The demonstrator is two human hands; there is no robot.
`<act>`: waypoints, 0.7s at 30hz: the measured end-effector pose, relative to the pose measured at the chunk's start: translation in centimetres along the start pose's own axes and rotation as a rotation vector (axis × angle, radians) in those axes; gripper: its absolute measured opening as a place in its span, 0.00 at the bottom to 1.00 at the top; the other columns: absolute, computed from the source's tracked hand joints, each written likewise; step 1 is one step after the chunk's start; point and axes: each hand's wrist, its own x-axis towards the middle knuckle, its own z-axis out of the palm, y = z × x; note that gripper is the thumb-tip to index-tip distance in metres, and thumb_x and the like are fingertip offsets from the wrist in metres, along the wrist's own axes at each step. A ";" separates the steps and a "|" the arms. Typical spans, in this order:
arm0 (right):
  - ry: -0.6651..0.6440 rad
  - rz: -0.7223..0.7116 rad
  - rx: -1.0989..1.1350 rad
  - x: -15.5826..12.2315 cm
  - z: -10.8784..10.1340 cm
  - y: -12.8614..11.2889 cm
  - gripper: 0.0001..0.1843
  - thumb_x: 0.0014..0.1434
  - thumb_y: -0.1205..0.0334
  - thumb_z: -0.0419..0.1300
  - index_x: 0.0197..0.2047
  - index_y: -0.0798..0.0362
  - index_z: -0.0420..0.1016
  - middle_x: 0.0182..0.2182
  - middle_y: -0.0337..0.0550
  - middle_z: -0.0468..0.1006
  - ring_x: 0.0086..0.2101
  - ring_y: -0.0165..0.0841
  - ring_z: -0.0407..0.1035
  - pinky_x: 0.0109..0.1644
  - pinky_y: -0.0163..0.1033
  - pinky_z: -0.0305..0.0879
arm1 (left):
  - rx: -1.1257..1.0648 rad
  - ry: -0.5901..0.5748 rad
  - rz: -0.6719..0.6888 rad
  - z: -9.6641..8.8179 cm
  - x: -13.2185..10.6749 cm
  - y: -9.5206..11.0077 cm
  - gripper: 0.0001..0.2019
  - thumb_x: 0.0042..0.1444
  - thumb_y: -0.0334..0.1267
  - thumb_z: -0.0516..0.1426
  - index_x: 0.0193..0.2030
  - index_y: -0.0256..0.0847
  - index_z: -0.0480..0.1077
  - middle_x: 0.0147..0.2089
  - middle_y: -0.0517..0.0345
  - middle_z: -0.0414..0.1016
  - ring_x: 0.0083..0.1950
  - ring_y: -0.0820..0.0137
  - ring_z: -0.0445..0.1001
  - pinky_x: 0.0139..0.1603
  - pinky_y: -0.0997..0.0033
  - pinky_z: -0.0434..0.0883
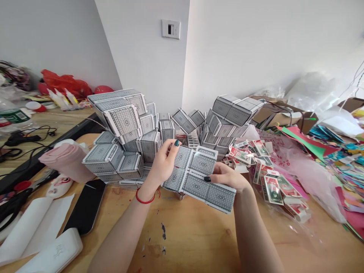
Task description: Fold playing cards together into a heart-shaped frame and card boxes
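Note:
Both of my hands hold a flat grey-patterned card panel [199, 176] made of several joined rectangles, just above the wooden table [193, 235]. My left hand [163, 163] grips its left edge, fingers curled over the top; a red string circles that wrist. My right hand [227, 178] grips the panel from the right, thumb on top, fingers hidden beneath. Behind the panel stands a heap of folded grey-patterned paper blocks [127, 129], with another stack [230, 113] to the right.
A pile of red-and-green folded paper pieces [273, 182] lies in clear plastic to the right. Coloured paper sheets [341, 159] and cardboard boxes fill the far right. A black phone [85, 206], white cases, a pink roll [66, 159], scissors and cables lie at left.

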 end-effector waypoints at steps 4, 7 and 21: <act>0.135 -0.012 -0.096 0.1 0.5 0.2 0.24 0.47 0.60 0.65 0.48 0.54 0.70 0.40 0.46 0.78 0.39 0.38 0.73 0.42 0.42 0.69 | -0.012 -0.062 -0.039 0.0 -0.1 0.1 0.16 0.60 0.51 0.43 0.41 0.44 0.65 0.26 0.62 0.57 0.25 0.73 0.55 0.25 0.73 0.54; 0.169 -0.053 -0.171 0.1 1.0 0.3 0.24 0.47 0.60 0.66 0.48 0.52 0.68 0.42 0.45 0.77 0.42 0.38 0.72 0.44 0.43 0.69 | -0.026 -0.087 -0.035 0.1 -0.1 0.1 0.16 0.60 0.50 0.44 0.41 0.44 0.65 0.28 0.61 0.59 0.28 0.73 0.57 0.26 0.74 0.55; 0.236 -0.071 -0.123 0.4 2.5 0.2 0.23 0.47 0.61 0.66 0.46 0.52 0.66 0.42 0.45 0.75 0.42 0.39 0.71 0.46 0.46 0.67 | -0.082 -0.127 -0.114 0.4 -0.4 0.3 0.18 0.59 0.53 0.42 0.42 0.44 0.65 0.26 0.62 0.57 0.27 0.73 0.57 0.28 0.73 0.57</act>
